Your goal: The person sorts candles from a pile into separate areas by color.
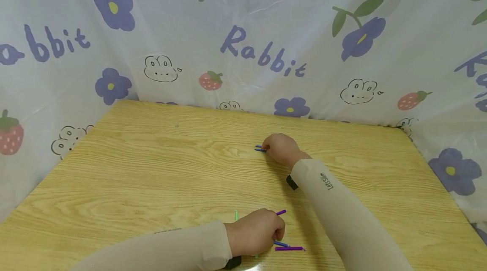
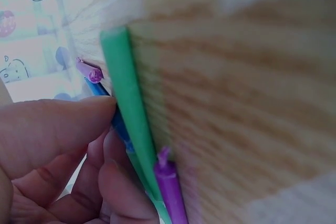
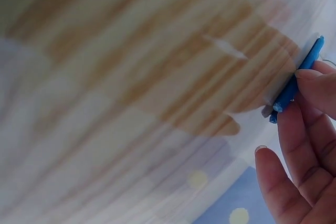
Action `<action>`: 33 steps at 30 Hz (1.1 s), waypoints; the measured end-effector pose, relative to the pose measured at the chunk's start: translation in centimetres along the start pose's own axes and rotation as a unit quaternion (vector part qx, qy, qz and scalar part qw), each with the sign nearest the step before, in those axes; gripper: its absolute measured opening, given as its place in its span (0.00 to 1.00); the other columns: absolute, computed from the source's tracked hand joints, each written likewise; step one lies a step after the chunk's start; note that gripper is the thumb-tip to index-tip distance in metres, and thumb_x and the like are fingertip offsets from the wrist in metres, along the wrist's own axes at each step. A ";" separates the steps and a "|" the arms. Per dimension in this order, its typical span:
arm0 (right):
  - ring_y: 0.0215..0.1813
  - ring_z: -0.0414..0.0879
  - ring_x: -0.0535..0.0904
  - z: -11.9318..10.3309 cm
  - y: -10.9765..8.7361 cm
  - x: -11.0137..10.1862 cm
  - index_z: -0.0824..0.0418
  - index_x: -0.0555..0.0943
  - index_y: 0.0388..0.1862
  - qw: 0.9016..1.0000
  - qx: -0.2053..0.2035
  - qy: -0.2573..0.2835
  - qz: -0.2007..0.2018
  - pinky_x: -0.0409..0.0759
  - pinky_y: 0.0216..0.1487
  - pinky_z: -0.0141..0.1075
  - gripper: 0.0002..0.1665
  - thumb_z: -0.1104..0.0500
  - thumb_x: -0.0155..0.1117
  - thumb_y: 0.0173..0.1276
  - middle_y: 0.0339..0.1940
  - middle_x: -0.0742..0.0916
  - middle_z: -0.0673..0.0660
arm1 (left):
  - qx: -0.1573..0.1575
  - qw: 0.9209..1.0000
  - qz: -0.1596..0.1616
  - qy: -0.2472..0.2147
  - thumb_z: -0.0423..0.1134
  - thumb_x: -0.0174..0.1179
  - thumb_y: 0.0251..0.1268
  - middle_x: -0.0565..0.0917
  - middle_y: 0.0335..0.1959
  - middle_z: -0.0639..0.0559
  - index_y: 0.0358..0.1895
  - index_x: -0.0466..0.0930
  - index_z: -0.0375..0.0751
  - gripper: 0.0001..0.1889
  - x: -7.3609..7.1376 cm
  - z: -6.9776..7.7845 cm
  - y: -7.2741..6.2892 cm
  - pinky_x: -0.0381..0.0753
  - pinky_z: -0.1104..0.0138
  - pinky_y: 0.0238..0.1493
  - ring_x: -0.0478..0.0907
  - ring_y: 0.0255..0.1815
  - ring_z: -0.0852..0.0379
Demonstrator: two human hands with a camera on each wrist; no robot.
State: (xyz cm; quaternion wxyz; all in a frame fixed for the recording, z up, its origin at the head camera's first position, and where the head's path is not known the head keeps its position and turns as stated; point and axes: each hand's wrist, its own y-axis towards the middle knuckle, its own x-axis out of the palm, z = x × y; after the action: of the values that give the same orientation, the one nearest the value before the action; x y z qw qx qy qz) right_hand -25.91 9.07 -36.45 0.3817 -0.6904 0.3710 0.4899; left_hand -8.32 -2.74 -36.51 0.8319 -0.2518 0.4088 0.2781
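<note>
Slim candles with small wicks lie on the wooden table. At the far middle, my right hand (image 1: 283,150) pinches a blue candle (image 3: 286,97) between thumb and finger. A second blue candle (image 3: 273,118) lies right beside it; whether that one is gripped too is hard to tell. Near the front, my left hand (image 1: 255,232) pinches another blue candle (image 2: 121,127) with its thumb and fingers. Around the left hand lie a green candle (image 2: 130,90) and purple candles, one (image 1: 289,248) just in front of its fingers and one (image 1: 280,212) behind them.
The wood-grain table (image 1: 152,169) reaches back to a white curtain (image 1: 182,17) printed with flowers, rabbits and strawberries. A green candle tip (image 1: 236,215) shows behind the left wrist. The right forearm stretches across the table's right half.
</note>
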 end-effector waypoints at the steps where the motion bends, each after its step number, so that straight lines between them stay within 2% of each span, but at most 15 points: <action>1: 0.55 0.50 0.80 0.0 0.0 0.0 0.55 0.86 0.50 1.000 0.000 -0.001 0.001 0.78 0.55 0.43 0.16 0.66 0.56 0.69 0.50 0.86 0.53 | 0.000 1.000 0.001 0.000 0.19 0.60 0.49 0.78 0.24 0.63 0.27 0.81 0.44 0.14 0.0 0.0 0.0 0.71 0.80 0.32 0.72 0.28 0.70; 17: 0.53 0.48 0.80 0.1 -0.3 -0.2 0.53 0.87 0.48 1.000 0.001 0.005 0.016 0.78 0.53 0.43 0.17 0.66 0.55 0.69 0.49 0.87 0.52 | 0.006 1.000 0.003 0.004 0.19 0.59 0.49 0.78 0.24 0.63 0.27 0.80 0.45 0.14 0.2 -0.2 0.2 0.70 0.81 0.32 0.71 0.28 0.71; 22: 0.55 0.50 0.80 -0.1 -0.7 -0.7 0.55 0.86 0.50 1.000 0.006 0.011 0.015 0.78 0.54 0.44 0.17 0.66 0.56 0.69 0.50 0.86 0.53 | 0.004 1.000 -0.001 -0.004 0.18 0.59 0.50 0.79 0.25 0.62 0.27 0.81 0.44 0.14 0.1 -0.1 0.2 0.71 0.80 0.33 0.72 0.28 0.71; 28: 0.55 0.52 0.79 0.1 -1.6 -1.5 0.59 0.83 0.55 0.998 0.011 0.058 0.018 0.77 0.56 0.45 0.17 0.65 0.56 0.69 0.52 0.85 0.57 | 0.005 1.000 0.000 -0.013 0.18 0.59 0.50 0.79 0.25 0.62 0.28 0.82 0.44 0.14 0.0 -0.2 0.2 0.72 0.80 0.34 0.72 0.29 0.71; 33: 0.55 0.53 0.79 1.1 -2.4 -1.5 0.61 0.82 0.55 0.995 0.017 0.094 0.022 0.76 0.56 0.45 0.17 0.64 0.56 0.69 0.52 0.85 0.58 | 0.008 1.000 -0.002 -0.020 0.18 0.59 0.50 0.80 0.26 0.61 0.28 0.82 0.43 0.13 0.0 -0.3 0.1 0.72 0.80 0.33 0.72 0.28 0.71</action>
State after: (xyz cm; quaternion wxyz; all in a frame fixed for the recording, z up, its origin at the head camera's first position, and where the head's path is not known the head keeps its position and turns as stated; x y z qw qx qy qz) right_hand -24.63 11.32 -34.88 0.3461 -0.7183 0.4285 0.4250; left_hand -8.56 -2.83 -36.63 0.8425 -0.2400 0.3940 0.2783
